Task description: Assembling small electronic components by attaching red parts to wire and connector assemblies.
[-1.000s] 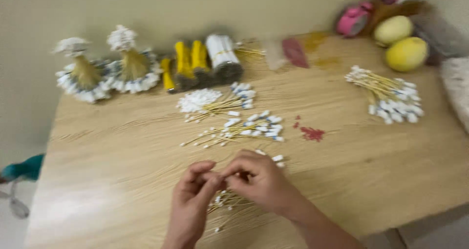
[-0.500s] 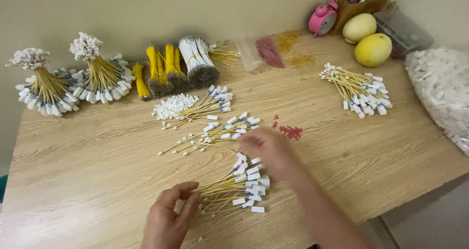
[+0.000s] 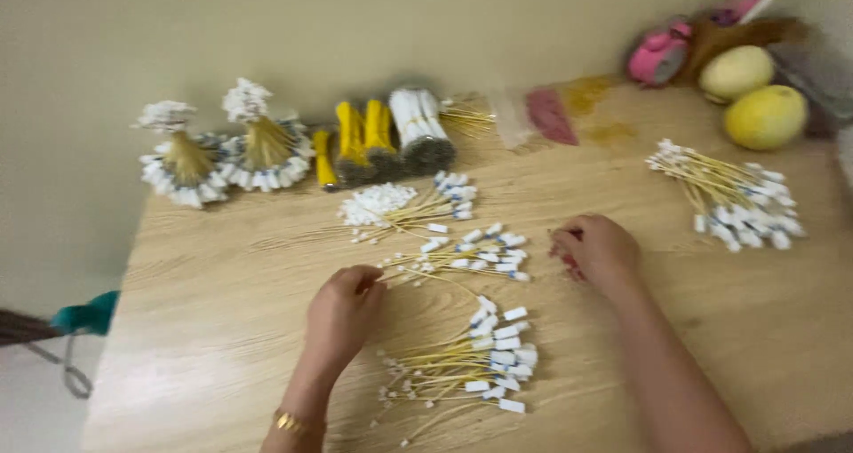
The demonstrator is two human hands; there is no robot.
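Sorting tagged yellow wires into bundles: step in hand judged as gathering. Left hand (image 3: 342, 315) curled beside loose wire pile (image 3: 471, 364), fingers half closed, hold not discernible. Right hand (image 3: 600, 250) cupped over small red pieces (image 3: 565, 259), grip unclear. Next move calls for a fine pinch. Open bench (image 3: 204, 329) left; near edge close below pile.

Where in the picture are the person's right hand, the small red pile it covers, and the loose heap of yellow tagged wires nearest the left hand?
right hand (image 3: 601, 251): head view, back of the hand.
red pile (image 3: 569, 266): head view, edge showing beneath the hand.
yellow tagged wires (image 3: 471, 364): head view, middle of the heap.
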